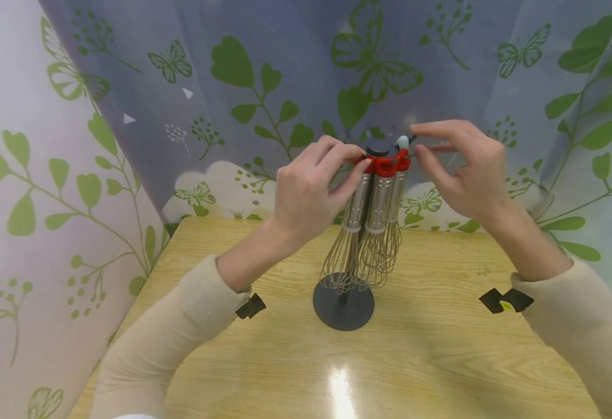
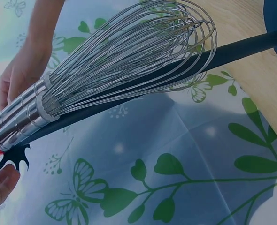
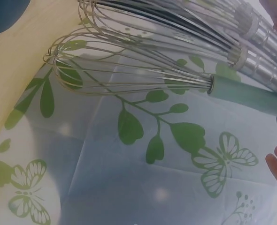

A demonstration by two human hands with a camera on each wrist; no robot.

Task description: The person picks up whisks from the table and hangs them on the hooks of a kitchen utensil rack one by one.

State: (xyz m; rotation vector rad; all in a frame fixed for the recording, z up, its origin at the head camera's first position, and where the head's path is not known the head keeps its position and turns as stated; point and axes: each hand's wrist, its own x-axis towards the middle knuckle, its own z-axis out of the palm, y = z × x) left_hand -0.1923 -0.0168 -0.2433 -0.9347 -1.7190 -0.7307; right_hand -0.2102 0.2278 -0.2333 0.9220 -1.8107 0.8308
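Several wire whisks hang head-down from the top of a black stand (image 1: 332,311). Metal-handled whisks (image 1: 380,203) with red ends are in front. A whisk with a pale green handle (image 3: 246,93) hangs beside them, its tip showing behind in the head view. My left hand (image 1: 308,186) pinches the red end of the leftmost metal whisk (image 1: 356,203) between thumb and index finger. Beside the green handle's tip, my right hand (image 1: 465,166) holds its thumb and index finger apart, around a dark hook end. Whether they touch the hook is unclear.
The stand rises from a round black base on a light wooden table (image 1: 264,366). Close behind the table hangs a curtain (image 1: 295,64) with green leaves and butterflies. A similar patterned covering (image 1: 39,279) stands at the left.
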